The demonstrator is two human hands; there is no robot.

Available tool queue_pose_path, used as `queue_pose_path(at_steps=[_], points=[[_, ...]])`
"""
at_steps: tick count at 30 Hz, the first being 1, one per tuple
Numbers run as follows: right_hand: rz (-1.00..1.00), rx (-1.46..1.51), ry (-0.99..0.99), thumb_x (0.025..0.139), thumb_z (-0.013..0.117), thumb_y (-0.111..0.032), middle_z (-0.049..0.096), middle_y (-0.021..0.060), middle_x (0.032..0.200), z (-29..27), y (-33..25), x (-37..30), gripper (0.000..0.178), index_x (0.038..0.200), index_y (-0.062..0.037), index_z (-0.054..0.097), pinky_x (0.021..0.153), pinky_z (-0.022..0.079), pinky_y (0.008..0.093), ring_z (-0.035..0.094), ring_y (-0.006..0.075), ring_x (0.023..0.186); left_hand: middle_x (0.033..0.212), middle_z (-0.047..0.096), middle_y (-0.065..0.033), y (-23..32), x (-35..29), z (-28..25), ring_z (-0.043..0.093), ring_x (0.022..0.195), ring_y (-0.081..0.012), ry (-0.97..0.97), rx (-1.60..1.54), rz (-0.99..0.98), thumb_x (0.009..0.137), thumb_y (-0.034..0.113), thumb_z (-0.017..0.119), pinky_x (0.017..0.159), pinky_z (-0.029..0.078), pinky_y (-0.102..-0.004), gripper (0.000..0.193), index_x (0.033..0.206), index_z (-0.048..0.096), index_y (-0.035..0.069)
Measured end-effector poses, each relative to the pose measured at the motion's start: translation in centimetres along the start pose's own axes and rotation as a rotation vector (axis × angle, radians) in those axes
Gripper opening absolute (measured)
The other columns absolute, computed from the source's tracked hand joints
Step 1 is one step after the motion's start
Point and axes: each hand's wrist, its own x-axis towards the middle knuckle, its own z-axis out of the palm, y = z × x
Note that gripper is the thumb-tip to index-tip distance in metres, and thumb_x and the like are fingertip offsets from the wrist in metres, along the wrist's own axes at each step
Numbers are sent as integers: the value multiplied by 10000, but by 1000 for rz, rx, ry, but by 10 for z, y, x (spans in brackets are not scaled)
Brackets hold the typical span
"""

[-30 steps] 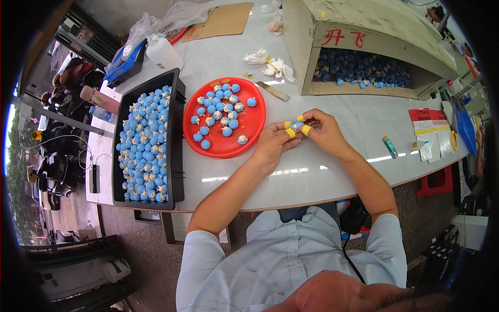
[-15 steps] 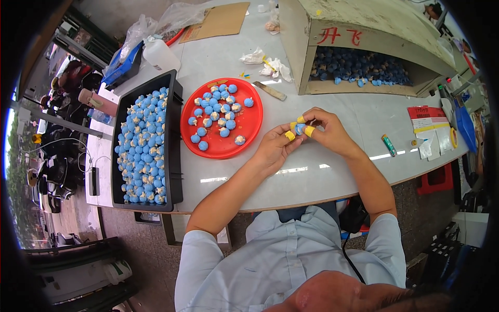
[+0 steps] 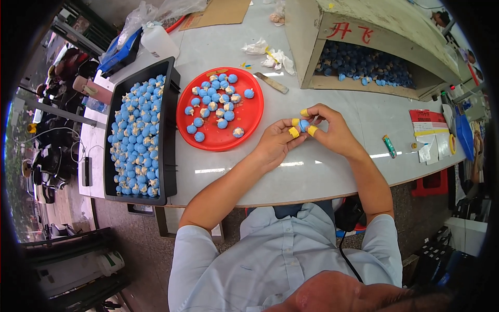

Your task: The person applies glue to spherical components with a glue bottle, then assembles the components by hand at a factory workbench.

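Between the fingertips of both hands is a small blue ball (image 3: 304, 125), partly hidden by the fingers. My left hand (image 3: 278, 140) pinches it from the left, with yellow tape round the thumb and a finger. My right hand (image 3: 332, 129) grips it from the right, its thumb and forefinger also wrapped in yellow tape. Left of my hands lies a round red tray (image 3: 244, 117) with several similar blue balls bearing cream-coloured rough patches. Farther left, a long black bin (image 3: 170, 125) is filled with many more of these balls.
A cream box (image 3: 304, 52) with an open front holds many dark blue pieces at the back right. A flat scraper-like strip (image 3: 272, 83) and crumpled tissues (image 3: 278, 60) lie behind the tray. A green tube (image 3: 389, 146) rests at right; a white bottle (image 3: 158, 41) stands back left.
The whole view has shifted a little, so the tray and bin sit slightly higher and more to the left. Both hands stay together at the ball, the right forefinger a bit more lifted.
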Motion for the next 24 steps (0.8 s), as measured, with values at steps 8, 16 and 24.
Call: queue_pose_path(at_steps=[8,16,24], points=[[-16,-18,-7,745,614,20,613,77,951,0,-3,0,295,1040,0,614,768,451,295,589,177,885,1123,569,-87,1,-1,1,599,1031,-165,1,0,13,907,58,597,926,522,-274,230,1112,500,23],[-69,-25,2,737,606,44,607,78,948,1,-1,-1,280,1014,2,608,770,448,299,580,185,872,1105,564,-90,-2,-1,-2,592,1029,-186,-12,-9,23,903,35,580,933,510,-319,242,1126,488,14],[-32,-24,-35,734,610,46,591,60,926,-2,-3,-1,286,1018,3,612,809,423,281,523,156,853,1094,576,-103,-2,-2,0,608,1014,-205,5,8,29,907,34,574,910,519,-314,233,1124,491,12]])
